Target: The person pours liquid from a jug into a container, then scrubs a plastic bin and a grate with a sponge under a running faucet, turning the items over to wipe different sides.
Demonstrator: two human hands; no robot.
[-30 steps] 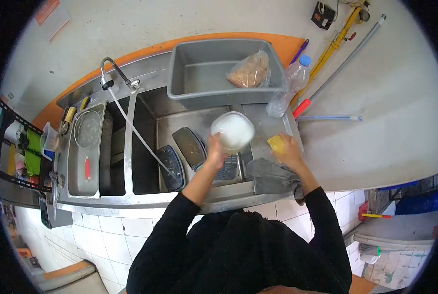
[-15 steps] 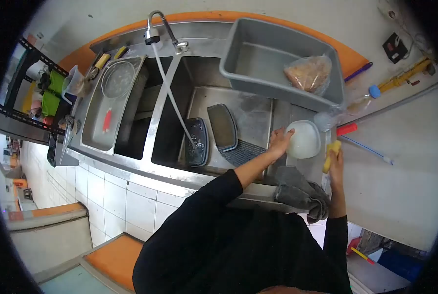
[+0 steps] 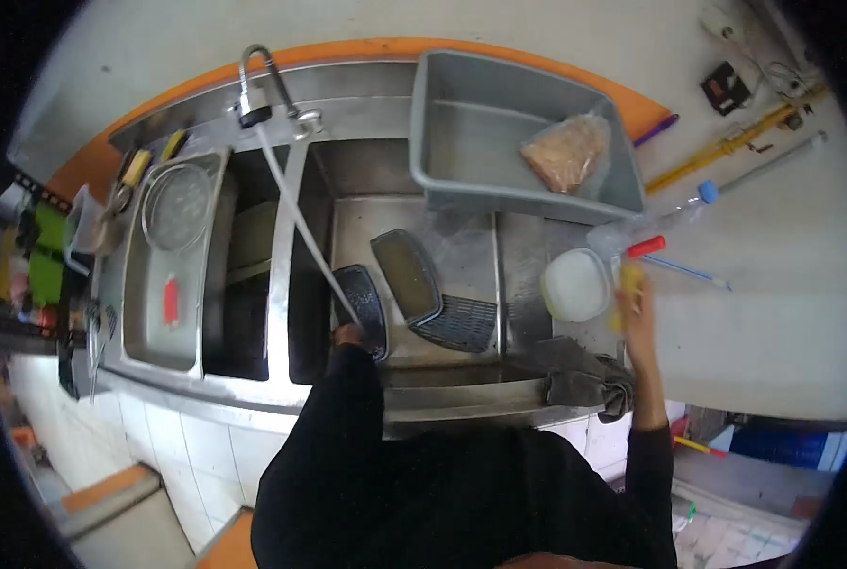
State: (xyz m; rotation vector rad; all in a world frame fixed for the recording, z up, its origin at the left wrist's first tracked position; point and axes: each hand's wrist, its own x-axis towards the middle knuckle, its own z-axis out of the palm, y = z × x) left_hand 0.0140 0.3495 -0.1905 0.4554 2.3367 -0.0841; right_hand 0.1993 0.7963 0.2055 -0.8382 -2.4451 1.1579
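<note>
My left hand (image 3: 348, 335) is down in the sink at the near left edge of a dark rectangular tray (image 3: 364, 299), where a stream of water falls from the faucet (image 3: 254, 104); its fingers are mostly hidden. To the right of that tray lie another dark-rimmed tray (image 3: 406, 270) and a black slatted grate (image 3: 456, 324). My right hand (image 3: 640, 327) is closed around a yellow sponge (image 3: 631, 281), just right of a whitish, rounded-square container (image 3: 576, 284) on the steel ledge.
A large grey tub (image 3: 528, 197) stands behind, holding a plastic bag of brownish food (image 3: 565, 156). A grey cloth (image 3: 584, 376) hangs over the front edge. At left sits a steel pan (image 3: 179, 351) with a round strainer (image 3: 177, 209). A blue-capped bottle (image 3: 693, 201) lies at right.
My left hand has left the white container and moved left to the dark tray under the water. The right hand still holds the sponge. The view has shifted.
</note>
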